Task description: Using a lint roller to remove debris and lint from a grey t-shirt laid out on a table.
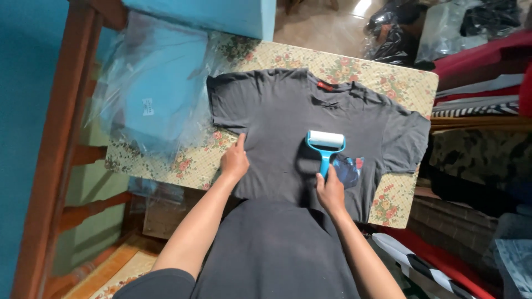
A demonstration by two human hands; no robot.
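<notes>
The fingers of the right hand (331,192) are closed around the blue handle of the lint roller (326,145), whose white roll lies on the chest of the dark shirt (288,122). The left hand (235,161) lies flat with fingers together on the shirt's edge, holding the cloth. The shirt is spread on the floral table (410,83), beside clear bags (149,94) with blue cloth. To roll well, I think the left hand should keep the cloth tight, and the roller should go in straight, even strokes with light pressure, so no folds appear
</notes>
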